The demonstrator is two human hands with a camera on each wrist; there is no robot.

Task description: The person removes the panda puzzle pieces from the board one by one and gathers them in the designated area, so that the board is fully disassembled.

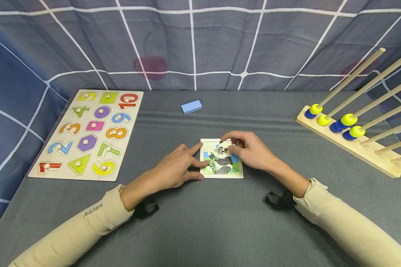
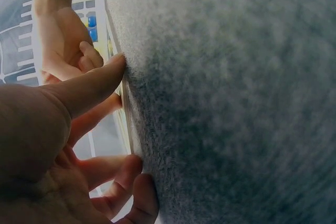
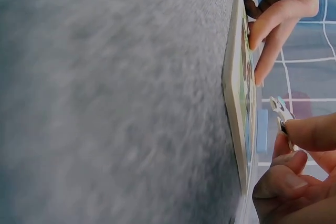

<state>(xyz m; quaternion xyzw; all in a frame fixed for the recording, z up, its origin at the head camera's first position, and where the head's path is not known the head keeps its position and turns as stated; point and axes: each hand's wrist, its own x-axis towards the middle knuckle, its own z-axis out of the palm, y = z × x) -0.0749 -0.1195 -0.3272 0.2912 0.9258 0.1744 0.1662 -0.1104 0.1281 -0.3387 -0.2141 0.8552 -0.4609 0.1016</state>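
A small square panda jigsaw puzzle (image 1: 223, 176) with a pale frame lies on the grey tabletop. My left hand (image 1: 175, 167) rests at its left side, the fingers extended; fingertips and thumb touch the frame and the picture. Between thumb and fingers, my right hand (image 1: 254, 152) pinches a puzzle piece (image 1: 222, 147) with the panda's head on it. In the right wrist view this piece (image 3: 282, 109) is tilted and held above the board (image 3: 236, 108). Part of the puzzle's upper right is hidden behind the right hand.
On the left lies a number-and-shape peg board (image 1: 81, 148). A blue block (image 1: 191, 107) is behind the puzzle. At the right stands a wooden rack (image 1: 351, 148) of tall sticks with yellow and blue beads. A checked cloth (image 1: 173, 40) hangs along the back.
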